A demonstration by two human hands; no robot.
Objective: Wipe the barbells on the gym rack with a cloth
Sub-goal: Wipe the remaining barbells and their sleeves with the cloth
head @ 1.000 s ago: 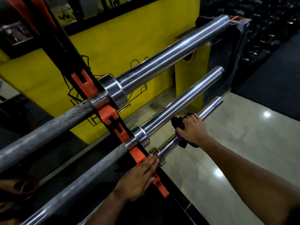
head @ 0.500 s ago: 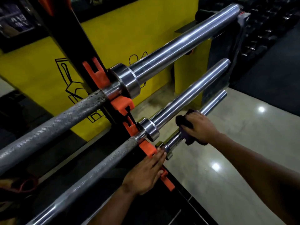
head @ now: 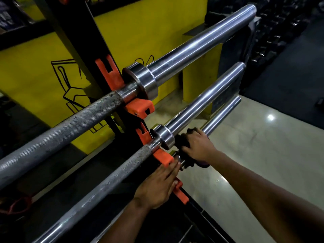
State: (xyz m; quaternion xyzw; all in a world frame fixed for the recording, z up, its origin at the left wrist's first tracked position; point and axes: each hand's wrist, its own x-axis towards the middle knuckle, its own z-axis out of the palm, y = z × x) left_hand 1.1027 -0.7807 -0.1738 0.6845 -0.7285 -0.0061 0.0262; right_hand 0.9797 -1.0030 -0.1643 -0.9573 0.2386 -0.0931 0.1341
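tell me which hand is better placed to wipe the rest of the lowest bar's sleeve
Right. The right hand already grips the dark cloth around the lowest chrome barbell sleeve; the left hand lies flat by the orange rack hook, without cloth.

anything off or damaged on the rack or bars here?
Nothing stands out. All three barbells sit in the orange hooks of the rack. The right hand presses a dark cloth around the lowest barbell's sleeve; the left hand rests flat on the rack.

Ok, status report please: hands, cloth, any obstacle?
Right hand gripping dark cloth on lowest barbell sleeve. Left hand flat on orange rack hook. No obstacle.
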